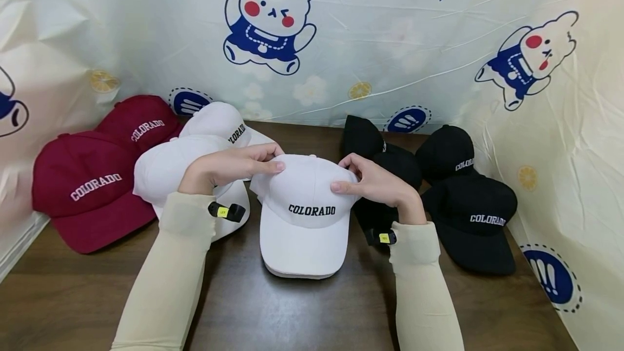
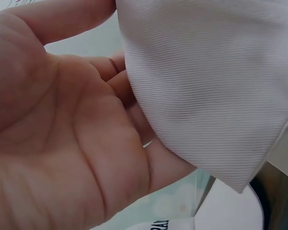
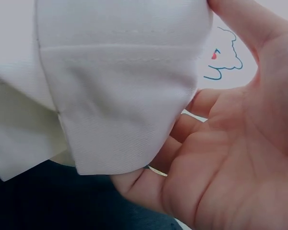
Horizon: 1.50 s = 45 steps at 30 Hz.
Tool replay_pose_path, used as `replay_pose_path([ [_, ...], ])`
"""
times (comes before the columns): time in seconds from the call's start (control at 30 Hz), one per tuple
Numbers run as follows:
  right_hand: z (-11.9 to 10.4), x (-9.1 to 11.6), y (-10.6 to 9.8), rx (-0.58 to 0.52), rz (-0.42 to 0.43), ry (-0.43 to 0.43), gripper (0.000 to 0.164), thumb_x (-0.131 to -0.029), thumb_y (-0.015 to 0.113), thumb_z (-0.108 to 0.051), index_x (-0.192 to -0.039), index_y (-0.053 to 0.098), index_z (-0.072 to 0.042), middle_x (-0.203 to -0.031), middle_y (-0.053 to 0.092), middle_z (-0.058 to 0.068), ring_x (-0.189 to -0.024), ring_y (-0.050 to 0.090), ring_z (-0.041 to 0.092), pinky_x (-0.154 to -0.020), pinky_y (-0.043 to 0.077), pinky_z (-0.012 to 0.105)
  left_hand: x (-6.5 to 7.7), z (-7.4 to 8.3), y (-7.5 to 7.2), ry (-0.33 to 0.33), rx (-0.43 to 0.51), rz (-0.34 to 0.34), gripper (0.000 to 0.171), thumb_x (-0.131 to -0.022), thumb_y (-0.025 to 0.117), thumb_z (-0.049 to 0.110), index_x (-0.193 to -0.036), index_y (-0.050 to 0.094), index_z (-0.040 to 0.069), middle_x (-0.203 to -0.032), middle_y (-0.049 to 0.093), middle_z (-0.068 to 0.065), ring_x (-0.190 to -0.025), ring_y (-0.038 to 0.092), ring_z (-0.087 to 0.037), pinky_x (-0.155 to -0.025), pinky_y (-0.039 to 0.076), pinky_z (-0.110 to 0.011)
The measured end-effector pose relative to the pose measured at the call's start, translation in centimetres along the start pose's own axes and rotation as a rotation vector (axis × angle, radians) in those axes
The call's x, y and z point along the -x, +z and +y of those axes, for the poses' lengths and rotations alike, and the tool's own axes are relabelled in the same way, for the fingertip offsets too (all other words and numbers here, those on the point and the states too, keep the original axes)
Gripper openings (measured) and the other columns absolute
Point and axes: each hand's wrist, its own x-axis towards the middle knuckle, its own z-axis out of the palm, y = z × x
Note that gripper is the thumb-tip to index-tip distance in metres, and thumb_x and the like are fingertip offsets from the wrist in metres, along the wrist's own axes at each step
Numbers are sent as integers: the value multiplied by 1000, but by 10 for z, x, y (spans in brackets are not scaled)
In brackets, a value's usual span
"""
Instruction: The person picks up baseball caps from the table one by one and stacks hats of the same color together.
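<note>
A white baseball cap point(image 1: 304, 242) with COLORADO in dark letters faces the head camera at the middle of the table, its brim toward me. My left hand point(image 1: 234, 166) grips the crown's left side, thumb on the front and fingers behind. On the opposite side my right hand point(image 1: 377, 180) holds the crown the same way. Both wrist views show the cap's white fabric point(image 2: 206, 86) close up, with the left palm point(image 2: 62, 139) and the right palm point(image 3: 230, 158) turned toward it. Fingers curl behind the cloth, their tips partly hidden.
Two burgundy caps point(image 1: 92, 177) lie at the left, beside two white caps point(image 1: 166, 164) that my left forearm partly covers. Several black caps point(image 1: 473, 221) stand at the right, some behind my right hand. A printed curtain point(image 1: 341, 42) hangs behind the wooden table point(image 1: 292, 318).
</note>
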Motion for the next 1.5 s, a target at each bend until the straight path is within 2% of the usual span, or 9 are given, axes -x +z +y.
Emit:
replay_pose_path([
  [0.07,12,-5,1,-4,-8,8,44,-87,72,-28,-118,48,-8,-92,54,16,-83,54,27,-67,47,37,-1,-1,0,-15,-6,-5,27,-101,50,28,-117,47,6,-115,51,-14,-110,45,-27,-91,39,-43],
  [0.17,19,-8,3,-10,-16,15,46,-87,72,-32,-118,48,-9,-94,55,15,-85,54,27,-68,47,37,-3,-4,1,-41,-13,-5,27,-101,50,28,-116,47,6,-114,51,-14,-109,45,-26,-90,40,-42],
  [0.5,22,-10,7,1,-17,50,54,-82,75,-41,-118,44,-14,-95,53,16,-83,54,28,-69,49,38,-9,-11,3,-103,-88,28,27,-100,52,30,-118,47,10,-110,50,-12,-110,43,-25,-92,35,-42],
  [0.7,26,-14,7,44,17,27,56,-82,74,-42,-120,43,-15,-98,55,12,-85,55,27,-70,51,38,-12,-17,1,-84,-139,82,29,-99,54,33,-119,47,13,-105,48,-14,-102,44,-27,-88,37,-44],
  [0.87,27,-18,9,87,68,-42,55,-82,75,-40,-119,46,-11,-103,55,9,-89,54,25,-69,52,36,-14,-20,-2,-82,-186,141,33,-97,57,37,-121,48,15,-111,47,-14,-105,44,-28,-88,39,-44],
  [1.07,26,-22,11,116,116,-92,53,-82,75,-39,-118,49,-9,-107,51,7,-89,54,26,-68,53,35,-15,-20,-4,-111,-217,168,50,-89,67,43,-128,47,18,-114,45,-12,-106,43,-26,-89,38,-44],
  [1.23,25,-24,13,147,148,-103,53,-82,75,-40,-118,49,-10,-109,48,5,-91,52,23,-68,53,34,-16,-19,-4,-110,-265,191,62,-86,70,43,-135,46,14,-112,43,-11,-105,40,-25,-87,36,-40],
  [1.37,24,-25,15,166,158,-104,52,-83,74,-39,-119,50,-10,-111,46,4,-93,50,20,-70,52,33,-16,-20,-3,-124,-305,204,63,-87,68,45,-137,47,13,-112,41,-11,-105,39,-25,-85,36,-39],
  [1.5,22,-24,17,175,150,-100,50,-86,72,-37,-121,52,-9,-115,47,4,-97,51,20,-75,52,34,-18,-22,-3,-89,-328,228,56,-88,67,44,-131,52,11,-105,42,-12,-100,40,-26,-79,37,-39],
])
